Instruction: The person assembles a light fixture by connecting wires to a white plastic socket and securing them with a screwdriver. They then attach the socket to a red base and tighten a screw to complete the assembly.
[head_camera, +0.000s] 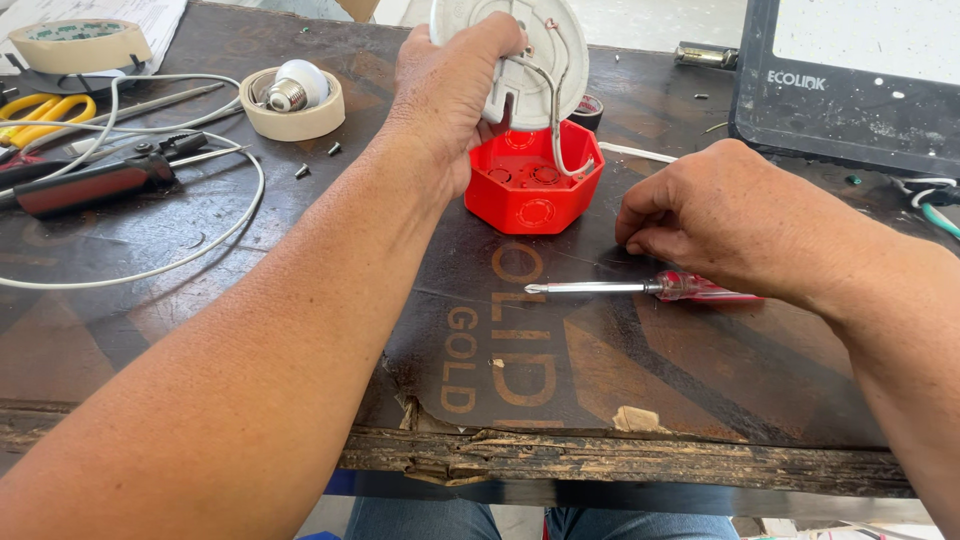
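My left hand (445, 95) grips a white round lamp-holder base (540, 55) and holds it tilted above a red octagonal junction box (535, 185). Two thin wires (560, 130) run from the base down into the box. My right hand (715, 215) rests on the table just right of the box, fingers pinched together near the tabletop; whether it holds something small I cannot tell. A screwdriver (600, 288) with a clear red handle lies under that hand, tip pointing left.
A roll of tape with a light bulb inside it (293, 100), a second tape roll (80, 45), yellow-handled scissors (40, 110), a black tool (90, 185), white cable (150, 270) and small screws (302, 170) lie at left. A dark framed panel (850, 80) stands at the back right. The table's front edge (600, 455) is chipped.
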